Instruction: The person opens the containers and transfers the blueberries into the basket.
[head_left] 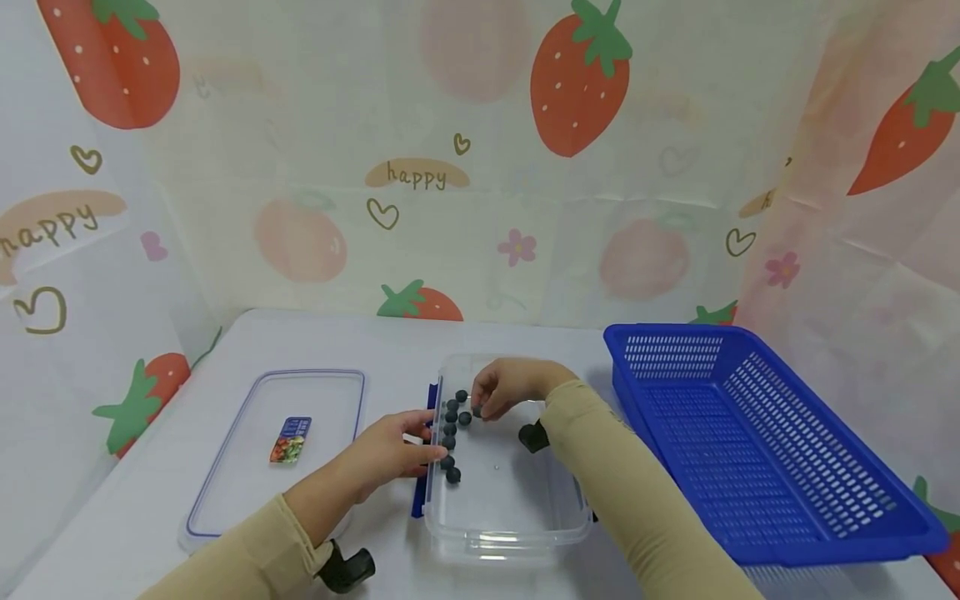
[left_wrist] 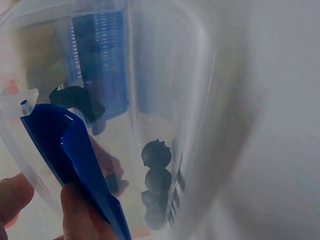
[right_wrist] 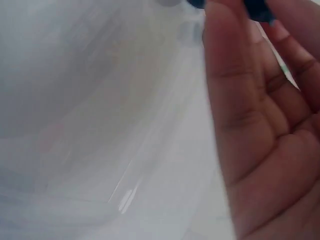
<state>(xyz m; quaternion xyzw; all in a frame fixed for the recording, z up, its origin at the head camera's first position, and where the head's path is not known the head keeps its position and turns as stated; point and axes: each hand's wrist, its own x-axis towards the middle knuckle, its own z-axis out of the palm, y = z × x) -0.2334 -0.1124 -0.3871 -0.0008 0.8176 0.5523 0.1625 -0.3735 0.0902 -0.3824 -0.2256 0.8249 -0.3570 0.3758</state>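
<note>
A clear plastic box [head_left: 517,492] with blue side latches stands in the middle of the table. Several blueberries [head_left: 450,429] lie in a rough line along its left inner wall; they show through the plastic in the left wrist view. My left hand [head_left: 390,454] grips that left wall, its fingers against the blue latch [left_wrist: 82,155] and the thumb over the rim. Inside the box, towards the far left, my right hand [head_left: 513,387] pinches a blueberry [right_wrist: 257,9] between thumb and fingers. Just beside it lies a loose blueberry [head_left: 465,418].
Left of the box lies a clear lid [head_left: 225,508] with a blue seal and a small printed label [head_left: 290,440] on it. A large blue perforated basket [head_left: 780,450] stands at the right, close to my right forearm. Strawberry-printed sheets [head_left: 450,233] enclose the table's back and sides.
</note>
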